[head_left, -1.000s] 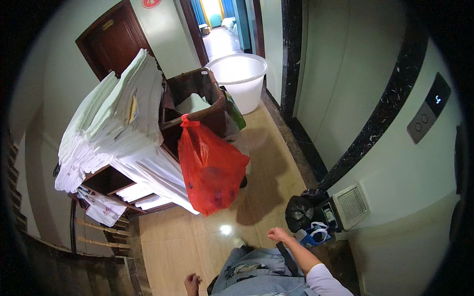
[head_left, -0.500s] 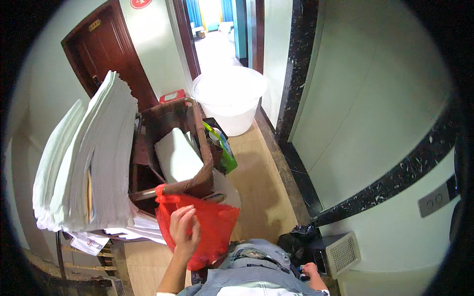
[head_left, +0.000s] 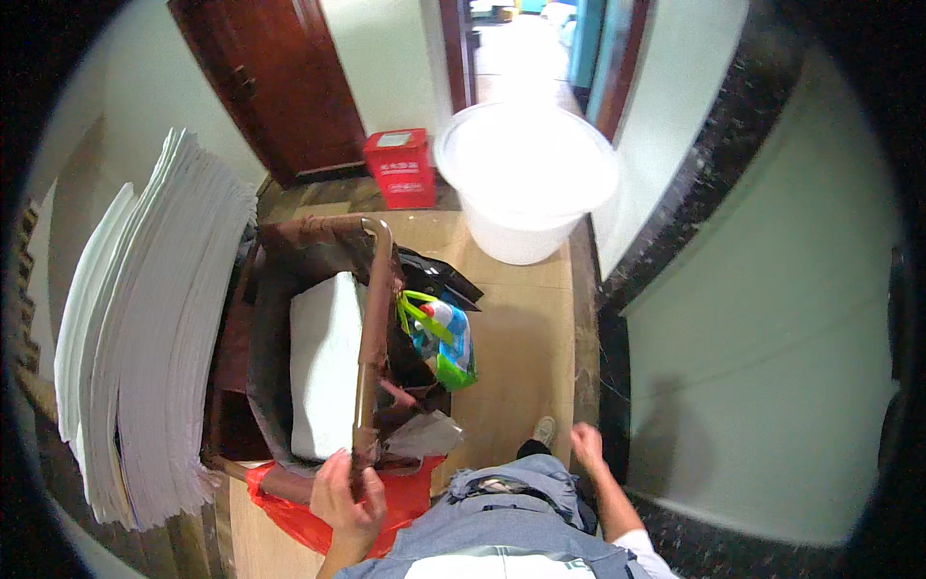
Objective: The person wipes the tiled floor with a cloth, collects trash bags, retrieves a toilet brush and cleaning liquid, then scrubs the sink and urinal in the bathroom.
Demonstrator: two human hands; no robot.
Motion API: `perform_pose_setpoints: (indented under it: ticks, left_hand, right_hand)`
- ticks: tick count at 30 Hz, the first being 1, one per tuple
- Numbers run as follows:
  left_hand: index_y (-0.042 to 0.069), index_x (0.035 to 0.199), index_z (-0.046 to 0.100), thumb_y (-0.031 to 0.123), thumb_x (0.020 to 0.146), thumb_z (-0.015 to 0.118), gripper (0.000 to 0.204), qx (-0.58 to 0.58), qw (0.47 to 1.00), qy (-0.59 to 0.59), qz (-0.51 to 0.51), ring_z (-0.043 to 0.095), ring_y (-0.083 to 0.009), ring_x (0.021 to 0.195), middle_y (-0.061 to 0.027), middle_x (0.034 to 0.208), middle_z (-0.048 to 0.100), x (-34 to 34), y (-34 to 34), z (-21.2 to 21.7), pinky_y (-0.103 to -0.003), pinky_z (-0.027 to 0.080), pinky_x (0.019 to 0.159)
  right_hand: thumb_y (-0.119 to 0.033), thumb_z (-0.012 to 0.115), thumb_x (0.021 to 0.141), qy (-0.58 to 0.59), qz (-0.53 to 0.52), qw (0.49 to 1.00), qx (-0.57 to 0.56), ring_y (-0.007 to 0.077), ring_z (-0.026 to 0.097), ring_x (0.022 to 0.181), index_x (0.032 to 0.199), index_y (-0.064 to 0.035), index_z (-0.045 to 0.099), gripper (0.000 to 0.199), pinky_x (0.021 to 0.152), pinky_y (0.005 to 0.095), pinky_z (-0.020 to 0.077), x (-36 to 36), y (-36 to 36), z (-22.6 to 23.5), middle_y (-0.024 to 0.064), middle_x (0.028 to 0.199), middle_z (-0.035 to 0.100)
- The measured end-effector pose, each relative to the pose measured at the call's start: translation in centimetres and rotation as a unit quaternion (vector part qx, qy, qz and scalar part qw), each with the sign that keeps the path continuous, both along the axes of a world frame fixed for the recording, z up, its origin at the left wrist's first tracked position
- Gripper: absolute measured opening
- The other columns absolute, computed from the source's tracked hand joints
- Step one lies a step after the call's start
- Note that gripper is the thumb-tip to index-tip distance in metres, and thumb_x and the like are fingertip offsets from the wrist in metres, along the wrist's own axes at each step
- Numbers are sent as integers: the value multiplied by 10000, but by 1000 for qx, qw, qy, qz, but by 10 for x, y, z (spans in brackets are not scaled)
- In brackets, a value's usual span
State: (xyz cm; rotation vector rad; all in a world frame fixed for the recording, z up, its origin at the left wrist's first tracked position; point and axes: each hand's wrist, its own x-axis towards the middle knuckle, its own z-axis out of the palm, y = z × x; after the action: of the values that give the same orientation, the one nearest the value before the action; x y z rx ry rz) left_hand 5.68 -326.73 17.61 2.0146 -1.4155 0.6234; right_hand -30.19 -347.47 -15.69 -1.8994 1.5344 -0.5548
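Left hand (head_left: 347,494) closed round the near end of the cart's brown handle bar (head_left: 371,338), which runs straight away from it; right hand (head_left: 585,446) open, empty, well apart.

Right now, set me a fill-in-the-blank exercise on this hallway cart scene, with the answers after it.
1. The left hand grips the cart's brown ____.
2. The right hand hangs free and holds ____.
3. Beyond the cart stands a large tub whose colour is ____.
4. The plastic bag hanging at the cart's near end is ____.

Missing words: handle bar; nothing; white; red
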Motion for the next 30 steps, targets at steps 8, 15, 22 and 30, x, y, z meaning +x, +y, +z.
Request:
perform_pose_setpoints:
  ticks: [8,15,22,30]
  left_hand:
    - [-20,952,616,126,839,574,189,79,963,-47,252,569,-270,576,-105,701,606,-20,-32,-1,-374,403,525]
    - [-31,939,611,151,820,542,228,91,954,-51,283,554,-296,559,-128,679,587,-21,-28,-8,-392,384,503]
    - [-52,922,612,105,824,532,202,56,933,-45,352,573,-311,595,-159,765,605,-28,-51,2,-412,451,589]
    - [-76,994,580,38,810,534,221,91,957,-104,257,603,-334,730,-200,916,617,-50,-169,22,-398,507,629]
  right_hand:
    - [-87,598,827,-221,338,912,-70,287,653,805,942,-35,655,138,703,347,509,268,-260,157,140,869,667]
    - [-46,539,771,-11,471,874,-118,356,630,861,1032,-67,651,284,767,432,512,408,-247,190,165,905,656]
    - [-146,636,763,225,494,832,-117,306,662,812,1426,-54,275,760,656,423,523,431,-273,189,149,866,663]
    - [-320,739,737,63,672,736,61,343,636,875,1380,-78,354,788,710,449,504,436,-332,196,188,940,662]
